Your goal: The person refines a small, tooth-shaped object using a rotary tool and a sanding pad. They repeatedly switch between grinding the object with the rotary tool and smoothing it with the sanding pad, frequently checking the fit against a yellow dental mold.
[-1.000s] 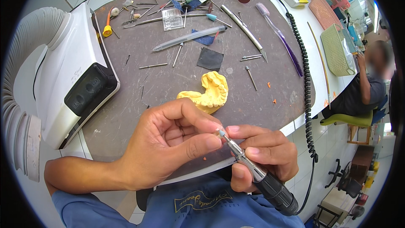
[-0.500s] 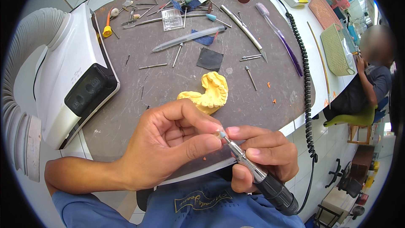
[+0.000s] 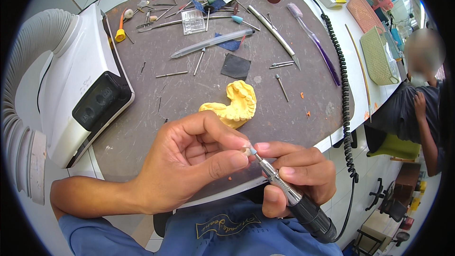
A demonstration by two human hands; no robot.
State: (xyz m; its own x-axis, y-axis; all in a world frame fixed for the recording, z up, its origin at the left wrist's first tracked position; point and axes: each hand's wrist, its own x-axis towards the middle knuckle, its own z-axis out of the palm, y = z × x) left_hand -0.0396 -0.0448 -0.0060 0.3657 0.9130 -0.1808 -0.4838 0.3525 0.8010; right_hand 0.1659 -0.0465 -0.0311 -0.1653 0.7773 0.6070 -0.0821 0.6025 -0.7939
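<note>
Between the thumb and index finger of my left hand point(image 3: 194, 156) is a small whitish piece point(image 3: 246, 150), probably a dental crown; the fingertips hide most of it. My right hand point(image 3: 303, 170) grips a rotary handpiece point(image 3: 289, 192) with a silver nose and black body. Its pale blue-grey tip point(image 3: 252, 151) is right beside the small piece; whether they touch I cannot tell. Just beyond my left hand, a yellow plaster dental model point(image 3: 239, 102) lies on the dark mat, partly covered by my fingers.
A white dust extractor point(image 3: 90, 90) with a ribbed hose stands at left. Burs, a grey pen-shaped tube point(image 3: 213, 43), a knife point(image 3: 275, 38) and a purple toothbrush point(image 3: 315, 45) lie on the mat point(image 3: 189, 87). The handpiece's coiled cord point(image 3: 344, 99) runs along the right edge. Another person point(image 3: 417, 99) sits at far right.
The handpiece tip has shifted slightly to the right, so more of the small whitish piece shows. My left hand holds still. The other person at far right has changed posture.
</note>
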